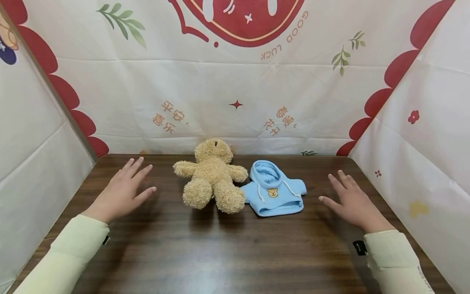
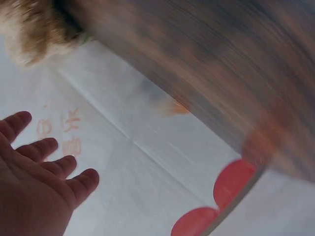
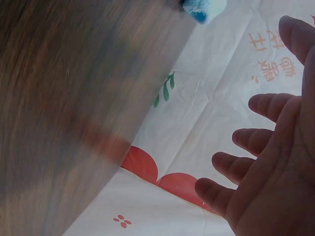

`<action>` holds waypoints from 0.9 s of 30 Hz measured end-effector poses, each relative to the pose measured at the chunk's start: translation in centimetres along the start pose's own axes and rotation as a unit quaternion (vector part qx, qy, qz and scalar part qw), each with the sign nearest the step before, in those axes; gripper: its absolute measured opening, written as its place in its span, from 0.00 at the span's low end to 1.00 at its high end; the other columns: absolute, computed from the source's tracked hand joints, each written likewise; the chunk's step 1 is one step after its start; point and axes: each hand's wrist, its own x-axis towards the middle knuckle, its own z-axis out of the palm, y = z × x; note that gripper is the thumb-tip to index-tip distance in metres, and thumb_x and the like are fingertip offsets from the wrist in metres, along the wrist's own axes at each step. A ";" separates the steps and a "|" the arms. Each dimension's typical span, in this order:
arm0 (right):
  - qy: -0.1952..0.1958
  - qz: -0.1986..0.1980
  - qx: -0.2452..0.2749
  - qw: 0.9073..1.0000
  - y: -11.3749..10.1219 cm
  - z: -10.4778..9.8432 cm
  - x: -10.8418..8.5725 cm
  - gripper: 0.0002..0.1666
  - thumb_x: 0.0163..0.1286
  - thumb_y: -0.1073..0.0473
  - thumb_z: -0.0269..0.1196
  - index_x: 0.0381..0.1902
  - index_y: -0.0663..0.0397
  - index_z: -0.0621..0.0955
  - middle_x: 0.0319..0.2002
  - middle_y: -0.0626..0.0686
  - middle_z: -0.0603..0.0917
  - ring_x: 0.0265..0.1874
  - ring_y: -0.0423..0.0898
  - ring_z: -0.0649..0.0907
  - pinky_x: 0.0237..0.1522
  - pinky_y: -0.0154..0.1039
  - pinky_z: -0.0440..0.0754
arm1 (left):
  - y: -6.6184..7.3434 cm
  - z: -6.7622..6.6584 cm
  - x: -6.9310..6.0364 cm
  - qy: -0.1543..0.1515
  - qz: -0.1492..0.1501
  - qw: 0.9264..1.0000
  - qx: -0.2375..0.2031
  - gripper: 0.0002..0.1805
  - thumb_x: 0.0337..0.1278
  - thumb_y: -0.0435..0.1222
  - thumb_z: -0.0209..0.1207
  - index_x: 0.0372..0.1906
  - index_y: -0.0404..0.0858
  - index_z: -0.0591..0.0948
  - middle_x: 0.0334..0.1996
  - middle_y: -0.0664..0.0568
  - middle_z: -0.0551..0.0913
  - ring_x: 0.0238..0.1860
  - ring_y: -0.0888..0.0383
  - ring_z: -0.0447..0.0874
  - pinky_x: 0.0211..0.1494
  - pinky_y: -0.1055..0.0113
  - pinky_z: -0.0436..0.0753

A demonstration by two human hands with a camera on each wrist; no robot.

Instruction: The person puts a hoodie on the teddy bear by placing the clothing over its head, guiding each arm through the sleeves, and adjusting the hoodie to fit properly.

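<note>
A tan plush teddy bear (image 1: 213, 173) lies on its back near the table's far edge, its feet toward me. Just right of it is a small light-blue doll hoodie (image 1: 275, 194) with white drawstrings and a bear-face patch, its left sleeve by the bear's foot. My left hand (image 1: 123, 190) hovers over the table left of the bear, fingers spread, touching nothing. To the right of the hoodie, my right hand (image 1: 354, 200) is held likewise, fingers apart and holding nothing. Part of the bear's fur (image 2: 37, 34) shows in the left wrist view, and a bit of the hoodie (image 3: 205, 9) in the right wrist view.
The dark wood table (image 1: 220, 253) reaches to a printed white cloth backdrop (image 1: 235, 81) at the back. More white cloth stands along the left side (image 1: 36, 143) and the right side (image 1: 422, 143). Both forearms wear pale sleeves (image 1: 73, 245).
</note>
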 end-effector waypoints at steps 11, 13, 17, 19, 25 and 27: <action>0.009 0.002 0.042 0.999 -1.3 -0.8 0.5 0.55 0.69 0.33 0.59 0.76 0.66 0.55 0.74 0.73 0.49 0.70 0.74 0.55 0.62 0.73 0.57 | 5.0 -2.5 1.2 0.043 -0.004 0.987 -0.157 0.37 0.68 0.50 0.59 0.74 0.37 0.63 0.75 0.42 0.59 0.74 0.42 0.53 0.68 0.38 0.59; 0.009 0.004 0.044 0.999 -1.5 -1.0 0.6 0.55 0.69 0.33 0.59 0.76 0.66 0.55 0.74 0.73 0.49 0.69 0.74 0.56 0.62 0.73 0.57 | 5.9 -3.0 1.8 0.053 0.003 0.986 -0.160 0.37 0.68 0.49 0.59 0.74 0.37 0.63 0.74 0.44 0.60 0.74 0.43 0.56 0.69 0.41 0.60; 0.012 0.008 0.051 0.999 -1.7 -1.4 0.6 0.54 0.70 0.34 0.58 0.76 0.66 0.54 0.74 0.73 0.49 0.69 0.74 0.56 0.61 0.73 0.58 | 7.8 -3.5 2.9 0.067 0.038 0.986 -0.150 0.35 0.68 0.46 0.60 0.73 0.34 0.64 0.72 0.41 0.63 0.72 0.43 0.59 0.69 0.42 0.61; 0.015 0.009 0.055 0.998 -1.8 -1.6 0.7 0.54 0.70 0.34 0.58 0.76 0.65 0.55 0.75 0.72 0.49 0.70 0.74 0.56 0.61 0.73 0.57 | 9.0 -3.4 3.4 0.069 0.059 0.986 -0.141 0.35 0.68 0.45 0.60 0.73 0.34 0.64 0.71 0.40 0.63 0.71 0.41 0.59 0.69 0.42 0.61; 0.024 0.000 0.069 0.997 -1.9 -1.8 0.7 0.51 0.71 0.36 0.59 0.76 0.66 0.56 0.75 0.71 0.51 0.69 0.74 0.57 0.62 0.73 0.57 | 14.5 -2.9 5.2 0.058 0.103 0.984 -0.131 0.36 0.67 0.48 0.59 0.73 0.36 0.65 0.72 0.40 0.63 0.71 0.42 0.60 0.71 0.45 0.60; 0.025 -0.005 0.073 0.997 -1.8 -1.7 0.7 0.50 0.72 0.38 0.59 0.75 0.67 0.57 0.74 0.72 0.51 0.69 0.74 0.57 0.62 0.72 0.57 | 16.6 -2.5 6.1 0.057 0.120 0.983 -0.128 0.35 0.67 0.48 0.58 0.73 0.37 0.66 0.70 0.40 0.65 0.70 0.43 0.61 0.71 0.46 0.62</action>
